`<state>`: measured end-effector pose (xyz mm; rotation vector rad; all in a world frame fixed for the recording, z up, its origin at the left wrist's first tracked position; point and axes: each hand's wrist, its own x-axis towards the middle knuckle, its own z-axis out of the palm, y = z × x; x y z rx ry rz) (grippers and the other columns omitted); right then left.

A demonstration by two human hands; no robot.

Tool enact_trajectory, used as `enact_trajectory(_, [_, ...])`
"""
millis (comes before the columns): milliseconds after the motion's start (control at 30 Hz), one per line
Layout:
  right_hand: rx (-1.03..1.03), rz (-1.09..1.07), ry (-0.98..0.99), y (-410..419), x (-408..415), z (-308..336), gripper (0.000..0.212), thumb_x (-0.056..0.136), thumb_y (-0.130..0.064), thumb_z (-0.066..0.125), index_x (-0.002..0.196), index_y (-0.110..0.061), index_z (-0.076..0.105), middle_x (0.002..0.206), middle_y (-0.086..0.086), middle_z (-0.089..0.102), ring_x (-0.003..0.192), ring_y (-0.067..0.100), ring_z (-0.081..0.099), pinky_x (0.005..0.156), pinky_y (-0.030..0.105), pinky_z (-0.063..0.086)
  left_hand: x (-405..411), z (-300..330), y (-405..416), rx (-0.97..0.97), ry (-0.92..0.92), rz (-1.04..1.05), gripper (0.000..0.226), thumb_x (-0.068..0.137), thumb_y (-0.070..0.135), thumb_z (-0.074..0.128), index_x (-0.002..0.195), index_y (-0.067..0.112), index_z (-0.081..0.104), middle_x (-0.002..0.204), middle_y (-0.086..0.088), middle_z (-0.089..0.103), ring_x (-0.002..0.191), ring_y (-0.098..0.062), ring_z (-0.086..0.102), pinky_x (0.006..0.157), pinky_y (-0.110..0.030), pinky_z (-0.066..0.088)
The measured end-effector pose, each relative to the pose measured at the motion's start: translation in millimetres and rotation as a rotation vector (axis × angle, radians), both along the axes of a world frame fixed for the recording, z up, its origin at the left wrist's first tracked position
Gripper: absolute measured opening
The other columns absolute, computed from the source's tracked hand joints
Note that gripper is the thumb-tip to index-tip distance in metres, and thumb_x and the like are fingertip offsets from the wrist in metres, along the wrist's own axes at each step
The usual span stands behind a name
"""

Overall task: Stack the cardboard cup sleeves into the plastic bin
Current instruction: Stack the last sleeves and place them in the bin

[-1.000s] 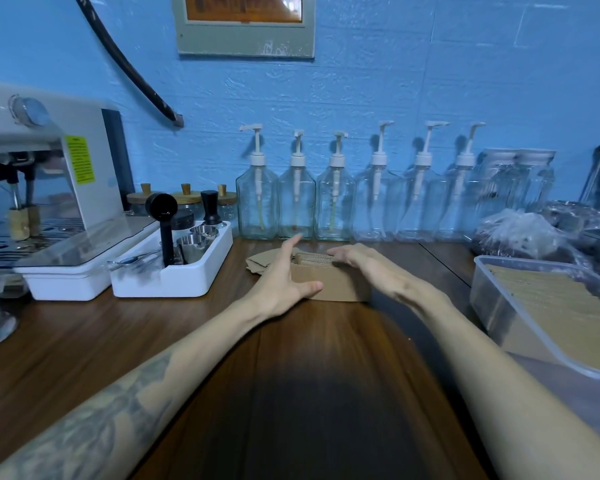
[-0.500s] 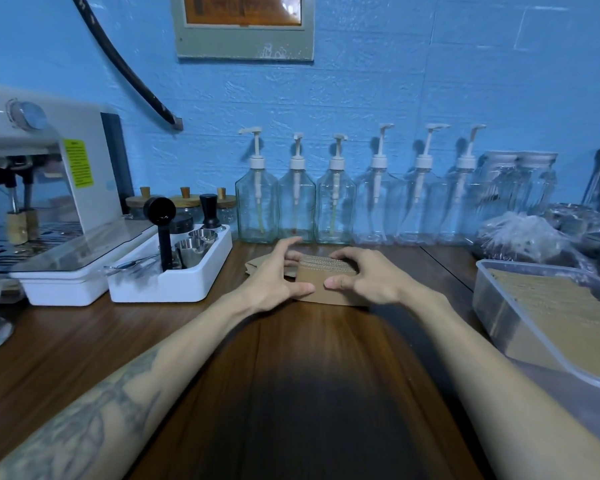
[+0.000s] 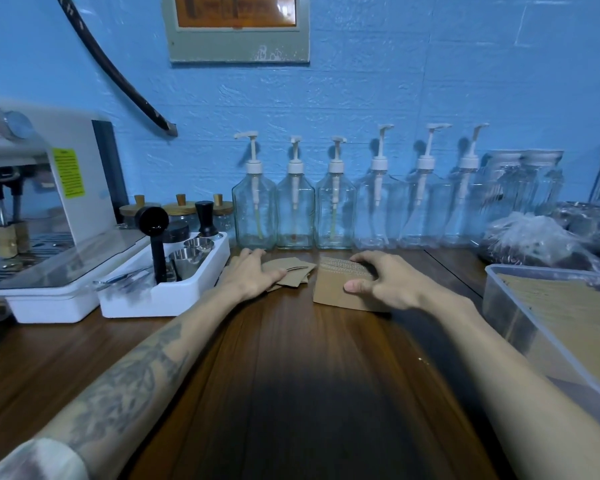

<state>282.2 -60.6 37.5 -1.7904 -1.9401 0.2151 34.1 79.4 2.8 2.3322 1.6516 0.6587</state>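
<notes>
A thick stack of brown cardboard cup sleeves [image 3: 331, 292] stands on edge on the wooden counter, and my right hand [image 3: 383, 284] grips it, fingers over the top and thumb on the near face. Left of it lie a few loose flat sleeves [image 3: 297, 271]; my left hand [image 3: 253, 273] rests flat on them with straight fingers. The clear plastic bin [image 3: 499, 296] sits at the right edge, partly out of frame, with rows of sleeves [image 3: 568, 306] inside it.
Several glass pump bottles [image 3: 335, 209] line the blue wall behind the sleeves. A white tray [image 3: 160, 299] with a black tamper and metal cups sits to the left, beside an espresso machine [image 3: 45, 188]. Crumpled plastic bags [image 3: 534, 240] lie behind the bin.
Both hands held the stack together before. My left hand has let go and moved left onto the loose flat sleeves, while my right hand has drawn the stack slightly right.
</notes>
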Motion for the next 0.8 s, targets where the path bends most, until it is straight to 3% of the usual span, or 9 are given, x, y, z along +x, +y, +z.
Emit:
enact_trajectory(167, [-0.011,-0.003,0.005,0,-1,1,0.066,0.087,-0.045,0.071,0.142,-0.018,0.048,0.136,0.003,0.059,0.124,0.021,0.054,0.105,0.033,0.041,2,-1,2,0.031,-0.031,-0.052,0.054,0.088,0.055,0.06,0.128,0.019,0.055,0.135,-0.005,0.052,0.12,-0.023,0.052,0.099,-0.04,0.045])
enact_trajectory(333, [-0.015,-0.003,0.001,-1,-2,2,0.065,0.086,-0.044,0.072,0.141,-0.018,0.049,0.135,0.002,0.06,0.123,0.021,0.055,0.106,0.035,0.042,1,2,-2,0.068,-0.081,-0.084,0.049,0.086,0.049,0.067,0.123,0.018,0.058,0.129,-0.004,0.054,0.121,-0.022,0.05,0.103,-0.04,0.043])
enact_trajectory(500, [-0.016,-0.003,0.034,-2,-1,1,0.063,0.087,-0.043,0.072,0.14,-0.017,0.05,0.133,0.002,0.06,0.12,0.02,0.055,0.101,0.03,0.041,-6,14,-12,0.112,-0.301,-0.071,0.053,0.076,0.031,0.082,0.121,0.015,0.06,0.124,-0.003,0.052,0.115,-0.018,0.05,0.099,-0.029,0.043])
enact_trajectory(633, [-0.007,-0.009,0.046,-4,-4,-1,0.064,0.087,-0.043,0.072,0.141,-0.017,0.049,0.134,0.002,0.059,0.121,0.019,0.054,0.101,0.029,0.04,-23,21,-34,-0.025,-0.462,-0.069,0.06,0.068,0.014,0.089,0.121,0.016,0.061,0.124,-0.006,0.053,0.113,-0.024,0.054,0.1,-0.037,0.048])
enact_trajectory(800, [-0.014,-0.021,0.046,-12,-6,1,0.065,0.088,-0.045,0.07,0.143,-0.017,0.048,0.139,0.005,0.056,0.127,0.023,0.051,0.109,0.036,0.039,-44,19,-66,-0.062,-0.697,-0.099,0.057,0.073,0.003,0.084,0.121,0.021,0.059,0.109,-0.002,0.06,0.097,-0.019,0.059,0.069,-0.016,0.048])
